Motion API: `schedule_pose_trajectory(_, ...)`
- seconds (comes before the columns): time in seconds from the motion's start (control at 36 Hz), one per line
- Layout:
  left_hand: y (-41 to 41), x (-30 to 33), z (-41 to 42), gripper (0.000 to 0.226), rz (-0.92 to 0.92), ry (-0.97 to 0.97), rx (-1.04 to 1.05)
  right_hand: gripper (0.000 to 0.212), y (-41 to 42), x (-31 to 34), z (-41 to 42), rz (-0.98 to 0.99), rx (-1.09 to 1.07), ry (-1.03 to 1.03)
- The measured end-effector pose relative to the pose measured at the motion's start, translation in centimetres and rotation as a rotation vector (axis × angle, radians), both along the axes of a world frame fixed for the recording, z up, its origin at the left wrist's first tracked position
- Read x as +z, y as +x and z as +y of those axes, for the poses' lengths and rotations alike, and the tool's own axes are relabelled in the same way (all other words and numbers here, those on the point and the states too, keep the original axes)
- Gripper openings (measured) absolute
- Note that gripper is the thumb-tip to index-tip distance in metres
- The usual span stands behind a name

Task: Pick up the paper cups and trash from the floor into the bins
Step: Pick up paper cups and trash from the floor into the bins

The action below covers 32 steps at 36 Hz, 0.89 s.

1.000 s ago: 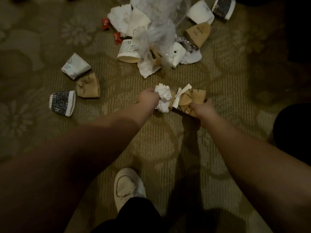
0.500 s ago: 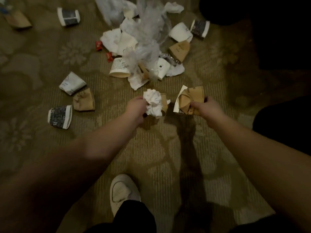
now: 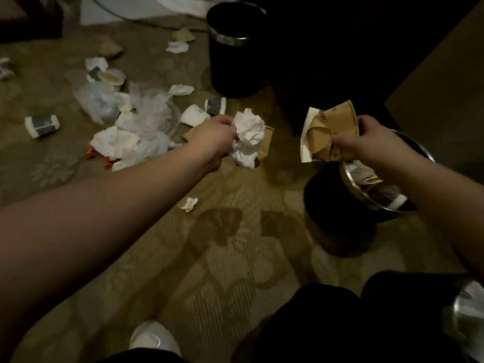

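Both loads have been carried off the pile toward the bins: crushed brown cups (image 3: 328, 134) gripped by the right hand (image 3: 366, 142) above the near right bin (image 3: 348, 179), white wad (image 3: 247, 137) clenched in the left hand (image 3: 214, 137). Dropping looks next; plenty's left on the far-left carpet (image 3: 235, 258).

Dim room; olive patterned carpet (image 3: 235, 258), dark furniture (image 3: 340, 61) at the far right.

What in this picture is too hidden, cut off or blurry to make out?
- Near bin: the right hand and its crushed brown cups cover most of the opening.
- Far bin: too dark inside.
- Brown cup behind the white tissue in the left hand: mostly hidden.
- Shiny object: cut by right edge.
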<state>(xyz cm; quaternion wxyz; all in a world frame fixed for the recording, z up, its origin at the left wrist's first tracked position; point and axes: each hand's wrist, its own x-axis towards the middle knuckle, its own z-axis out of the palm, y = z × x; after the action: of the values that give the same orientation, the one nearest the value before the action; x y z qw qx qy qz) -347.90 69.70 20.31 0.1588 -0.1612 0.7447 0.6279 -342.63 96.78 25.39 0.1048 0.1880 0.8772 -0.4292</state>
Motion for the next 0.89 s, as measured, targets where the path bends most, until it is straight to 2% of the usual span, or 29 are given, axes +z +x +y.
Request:
schedule_pose_trajectory(0.14,-1.2,2.9,7.7,0.018,0.134,-0.041,-0.160,0.058,0.9,2.9,9.8,0.015,-0.149,-0.028)
schedule_pose_trajectory(0.22,-1.8,2.8,10.1,0.016,0.200,-0.088,-0.211,0.061,0.3,2.2,12.1,0.032,-0.213,0.004)
schedule_pose_trajectory(0.28,-1.4,3.0,15.9,0.014,0.242,-0.103,-0.305,0.062,2.2,2.8,16.7,0.033,-0.316,0.003)
schedule_pose_trajectory(0.42,-1.3,1.8,20.3,0.013,0.334,-0.206,-0.367,0.062,3.0,1.5,17.7,-0.032,-0.324,0.034)
schedule_pose_trajectory(0.61,-1.5,0.4,26.0,0.016,0.499,-0.404,-0.504,0.064,6.4,-1.1,19.4,-0.082,-0.204,0.182)
schedule_pose_trajectory(0.81,-2.5,-1.0,29.3,0.025,0.660,-0.604,-0.576,0.065,6.6,-4.3,17.6,-0.010,0.001,0.222)
schedule_pose_trajectory(0.89,-2.4,-1.7,29.5,0.032,0.659,-0.785,-0.743,0.078,6.1,-5.9,18.0,-0.082,0.163,0.407)
